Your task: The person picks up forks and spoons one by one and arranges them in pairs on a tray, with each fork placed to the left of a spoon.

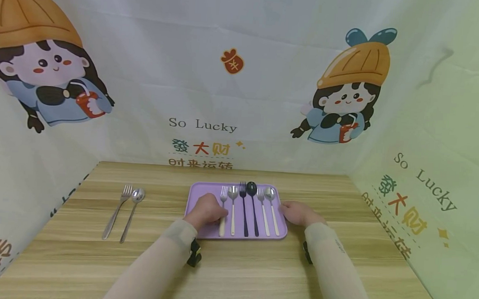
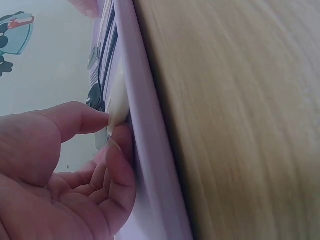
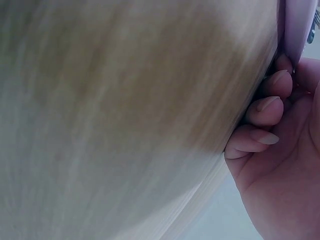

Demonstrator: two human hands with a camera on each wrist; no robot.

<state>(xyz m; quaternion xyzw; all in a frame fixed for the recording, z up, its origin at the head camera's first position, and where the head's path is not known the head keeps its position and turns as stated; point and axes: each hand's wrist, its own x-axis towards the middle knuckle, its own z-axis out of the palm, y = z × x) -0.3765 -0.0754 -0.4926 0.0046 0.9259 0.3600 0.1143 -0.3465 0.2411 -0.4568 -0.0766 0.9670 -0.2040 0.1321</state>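
Cutlery in plain silver metal, a long four-tined fork (image 1: pixel 118 210) and a round-bowled spoon (image 1: pixel 130 217), lies side by side near the table's left edge, well apart from the lilac rectangular tray (image 1: pixel 205 188) with a raised rim. The tray sits midway across, toward the table's far edge. In a row from its middle to its right edge, heads toward its far edge, lie a silver-headed fork with a cream handle (image 1: pixel 222 227), a silver-headed spoon with a cream handle (image 1: pixel 233 212), a black fork (image 1: pixel 244 213), a black spoon (image 1: pixel 254 211), a white-handled fork (image 1: pixel 264 214) and a white-handled spoon (image 1: pixel 273 214). The left hand (image 1: pixel 208 209), over the tray's left part, pinches the first fork's cream handle between thumb and finger; it hides that handle's middle and much of the tray's left end. The right hand (image 1: pixel 299 213) grips the rim at the tray's right edge, fingers curled beneath it. Pale sleeves (image 1: pixel 339 263) reach in from the table's near side, a black device (image 1: pixel 194 253) at the left wrist.

The table (image 1: pixel 253 276) has light brown wood grain. Creased white cloth (image 1: pixel 266 101) hangs behind and at both sides, printed with hatted cartoon figures (image 1: pixel 350 90) and "So Lucky" lettering (image 1: pixel 203 125).
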